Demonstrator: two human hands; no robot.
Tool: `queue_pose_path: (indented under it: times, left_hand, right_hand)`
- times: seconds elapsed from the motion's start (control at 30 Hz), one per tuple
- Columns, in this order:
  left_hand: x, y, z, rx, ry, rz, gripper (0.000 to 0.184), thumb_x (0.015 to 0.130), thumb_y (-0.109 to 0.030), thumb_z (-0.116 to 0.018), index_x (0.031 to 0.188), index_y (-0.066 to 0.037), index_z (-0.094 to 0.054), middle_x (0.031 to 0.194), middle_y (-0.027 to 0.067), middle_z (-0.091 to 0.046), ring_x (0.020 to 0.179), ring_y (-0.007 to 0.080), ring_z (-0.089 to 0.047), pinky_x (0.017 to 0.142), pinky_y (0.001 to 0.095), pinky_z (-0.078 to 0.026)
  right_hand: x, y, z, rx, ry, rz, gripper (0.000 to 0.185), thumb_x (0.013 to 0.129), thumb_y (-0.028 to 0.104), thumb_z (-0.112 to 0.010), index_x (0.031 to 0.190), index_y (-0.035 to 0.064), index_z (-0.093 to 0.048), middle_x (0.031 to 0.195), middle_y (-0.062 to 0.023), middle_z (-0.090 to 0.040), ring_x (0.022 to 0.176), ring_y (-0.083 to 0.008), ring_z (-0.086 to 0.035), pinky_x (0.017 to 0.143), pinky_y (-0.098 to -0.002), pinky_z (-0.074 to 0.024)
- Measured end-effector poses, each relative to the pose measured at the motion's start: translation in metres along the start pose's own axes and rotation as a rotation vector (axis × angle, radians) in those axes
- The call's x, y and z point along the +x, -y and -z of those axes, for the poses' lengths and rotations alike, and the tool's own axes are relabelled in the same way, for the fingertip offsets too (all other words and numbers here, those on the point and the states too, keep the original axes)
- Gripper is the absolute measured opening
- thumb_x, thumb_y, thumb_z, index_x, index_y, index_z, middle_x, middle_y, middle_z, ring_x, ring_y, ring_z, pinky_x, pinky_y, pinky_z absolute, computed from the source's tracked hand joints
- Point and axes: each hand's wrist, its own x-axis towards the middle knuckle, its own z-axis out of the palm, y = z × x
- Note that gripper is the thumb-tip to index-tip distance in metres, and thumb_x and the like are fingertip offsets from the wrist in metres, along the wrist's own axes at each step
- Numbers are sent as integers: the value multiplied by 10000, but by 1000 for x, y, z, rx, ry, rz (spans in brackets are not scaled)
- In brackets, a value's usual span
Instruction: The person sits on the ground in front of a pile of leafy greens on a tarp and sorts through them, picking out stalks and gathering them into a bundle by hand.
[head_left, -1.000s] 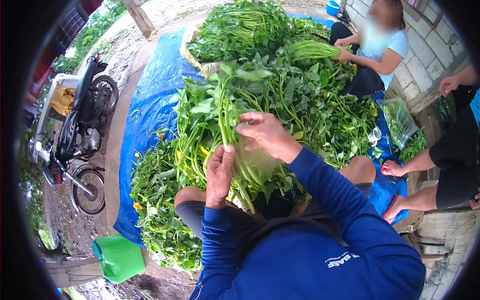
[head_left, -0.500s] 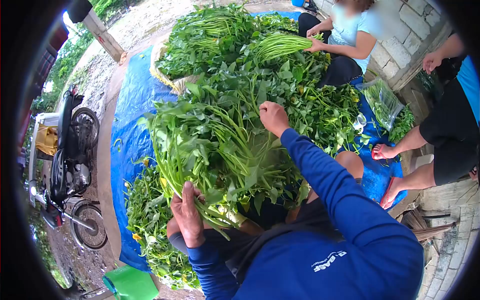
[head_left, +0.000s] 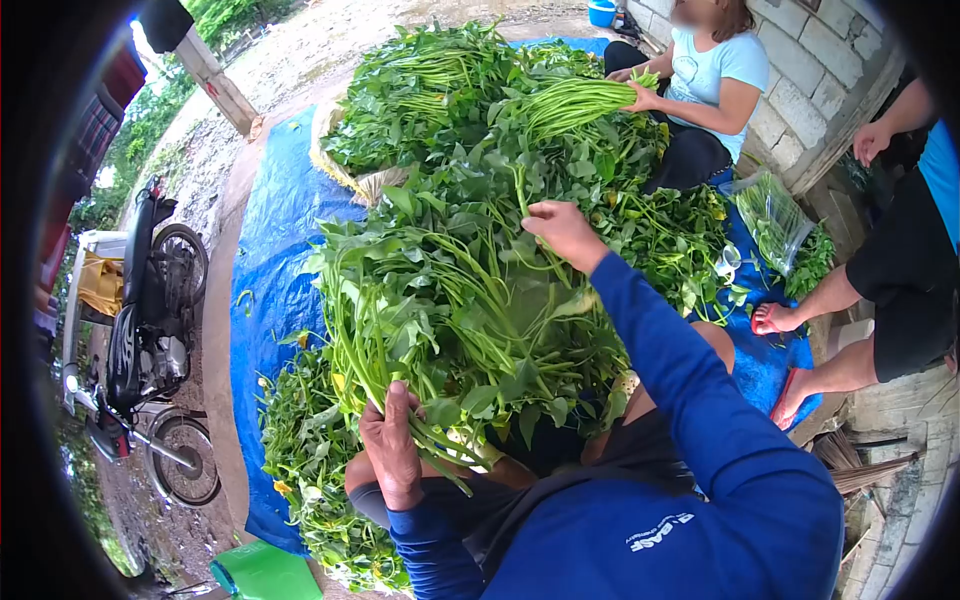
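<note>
My left hand [head_left: 392, 445] is wrapped round the cut ends of a bunch of water spinach [head_left: 365, 335], whose long green stems and leaves fan out up and to the right. My right hand [head_left: 566, 234] is closed in a pinch above the pile, with a single green stem [head_left: 520, 188] rising from its fingertips. Below and around both hands spreads a large heap of loose water spinach [head_left: 590, 355], partly over my lap. Leaves hide the lower part of the bunch and what lies beneath it.
A blue tarp [head_left: 275, 230] lies under the greens. Across the heap a seated person [head_left: 715, 80] holds another bunch [head_left: 575, 105]. At right stand another person's legs [head_left: 850, 330] beside a plastic bag of greens [head_left: 775, 220]. A motorcycle [head_left: 150, 340] and green container [head_left: 265, 572] are at left.
My right hand has shifted slightly right, and a stem now stands up from its fingers. My left hand keeps its hold on the bunch. The whole view has shifted a little.
</note>
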Motion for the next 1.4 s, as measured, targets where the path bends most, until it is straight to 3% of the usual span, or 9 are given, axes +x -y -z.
queue_pose_path:
  times: [0.27, 0.43, 0.73, 0.83, 0.93, 1.07, 1.17, 1.2, 1.4]
  left_hand:
    - [18, -7, -5, -28, -24, -105, 290, 1039, -337, -757, 948, -62, -744, 808, -24, -668, 716, 47, -546, 669, 232, -428]
    - [12, -20, -18, -59, -16, -199, 231, 1041, -286, -761, 973, -65, -756, 819, -47, -655, 730, 33, -519, 679, 226, -411]
    - [-3, -32, -34, -17, 1, -257, 201, 1056, -237, -742, 955, -64, -744, 749, -87, -587, 642, 8, -454, 564, 213, -335]
    - [2, -18, -51, 40, 80, -199, 251, 1063, -287, -730, 963, -58, -753, 722, -84, -589, 613, 14, -452, 536, 217, -324]
    - [11, 24, -61, -134, 170, -127, 306, 1086, -340, -694, 1005, -52, -762, 759, -80, -630, 633, 17, -473, 546, 219, -346]
    - [7, 45, -72, -286, 153, -83, 411, 1119, -415, -615, 1082, -26, -741, 962, 20, -707, 860, 72, -600, 758, 246, -480]
    - [9, 33, -69, -76, 108, -73, 470, 1117, -453, -585, 1094, -2, -712, 974, 67, -701, 904, 140, -635, 829, 310, -523]
    - [11, 29, -71, -133, 95, -50, 440, 1086, -441, -656, 1117, -3, -659, 916, 8, -658, 846, 89, -593, 732, 265, -489]
    - [42, -10, -61, -238, 100, -155, 296, 1058, -346, -723, 950, -75, -678, 797, -4, -671, 642, 69, -573, 577, 237, -450]
  right_hand:
    - [-113, 93, 20, -145, 107, 126, 440, 946, 201, -779, 1309, -43, -726, 1043, -99, -784, 904, -127, -702, 838, -305, -565]
    - [-154, 108, 16, -514, -111, 420, 283, 906, 117, -756, 1178, 41, -782, 883, -149, -656, 834, -350, -657, 744, -447, -548]
    - [-179, 115, -8, -985, -304, 612, 220, 915, 104, -741, 1126, 119, -803, 922, -111, -678, 900, -329, -676, 757, -449, -573]
    - [-189, 111, -34, -781, -50, 699, 233, 928, 79, -756, 1156, 79, -802, 950, -126, -710, 899, -309, -694, 759, -413, -583]
    - [-199, 101, -69, -175, 309, 497, 274, 952, 62, -769, 1223, 18, -781, 998, -146, -737, 931, -259, -721, 789, -355, -587]
    - [-200, 54, -103, 372, 325, 163, 369, 984, 69, -757, 1337, -28, -709, 1035, -152, -747, 974, -206, -728, 852, -315, -568]
    - [-204, 64, -108, -42, 297, 351, 381, 1016, 65, -704, 1377, -52, -668, 1189, -126, -741, 1069, -153, -683, 933, -313, -544]
    - [-205, 73, -107, -180, 302, 403, 388, 1026, 65, -693, 1391, -62, -656, 1286, -118, -740, 1115, -139, -665, 972, -310, -538]
    - [-157, 109, -69, 123, 556, 233, 427, 1037, 131, -699, 1423, -45, -647, 1341, -153, -734, 1193, -205, -707, 1051, -334, -550]
